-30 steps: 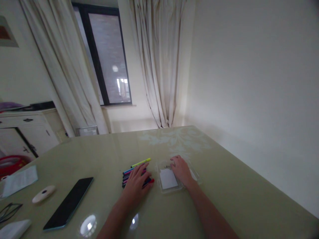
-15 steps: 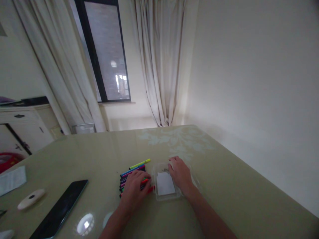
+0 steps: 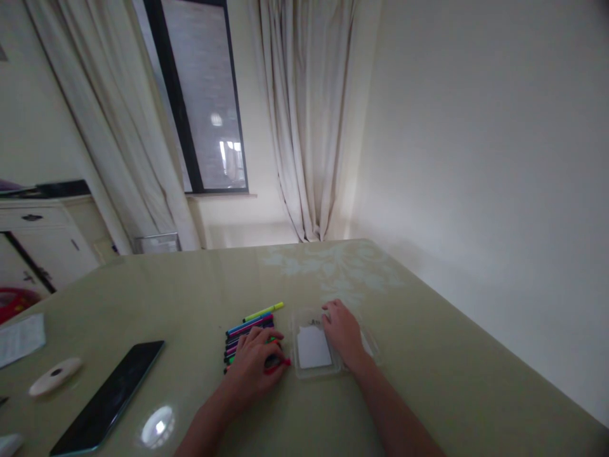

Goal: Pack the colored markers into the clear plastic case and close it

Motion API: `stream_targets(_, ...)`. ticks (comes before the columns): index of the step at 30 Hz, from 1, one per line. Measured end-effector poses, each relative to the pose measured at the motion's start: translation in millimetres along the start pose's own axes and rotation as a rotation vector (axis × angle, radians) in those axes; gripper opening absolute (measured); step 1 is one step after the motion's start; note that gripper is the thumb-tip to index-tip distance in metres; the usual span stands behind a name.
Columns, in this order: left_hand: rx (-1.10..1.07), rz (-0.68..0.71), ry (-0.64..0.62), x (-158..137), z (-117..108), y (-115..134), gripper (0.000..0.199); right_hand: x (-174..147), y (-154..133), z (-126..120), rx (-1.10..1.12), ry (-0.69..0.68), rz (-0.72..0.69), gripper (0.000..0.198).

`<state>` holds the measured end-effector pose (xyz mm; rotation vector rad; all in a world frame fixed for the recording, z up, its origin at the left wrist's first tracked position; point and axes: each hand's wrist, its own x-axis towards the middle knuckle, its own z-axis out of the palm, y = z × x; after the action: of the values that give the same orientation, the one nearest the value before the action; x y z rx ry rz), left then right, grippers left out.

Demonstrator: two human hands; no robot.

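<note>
A row of colored felt-tip markers lies on the table, with a yellow marker at its far end. My left hand is over the near part of the row. Its thumb and fingers are closed on a red marker, whose tip points right. Beside the row is an open clear plastic box with a white sheet inside. My right hand grips the box around its middle, fingers bent over the edge; part of the box is hidden under it.
At the left of the table lie a dark phone or tablet, a whitish oval object and a paper sheet. A wall runs along the right side. Curtains and a window are behind.
My left hand has turned and closed its thumb and fingers on the red marker near the front of the row. My right hand stays at the box. The view has shifted slightly.
</note>
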<state>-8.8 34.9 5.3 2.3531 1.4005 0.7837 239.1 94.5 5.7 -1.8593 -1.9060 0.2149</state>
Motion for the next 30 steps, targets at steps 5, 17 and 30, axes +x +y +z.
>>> stream_targets(5,-0.423,-0.191,0.086,7,0,-3,0.025,5,11,5,0.056,0.036,0.024,0.027)
stream_targets(17,-1.076,-0.398,0.177,11,8,12,0.055,-8,-38,3,0.837,-0.108,-0.173,0.031)
stream_targets(30,-1.166,-0.411,0.302,13,15,3,0.044,-20,-49,7,1.259,-0.487,-0.235,0.045)
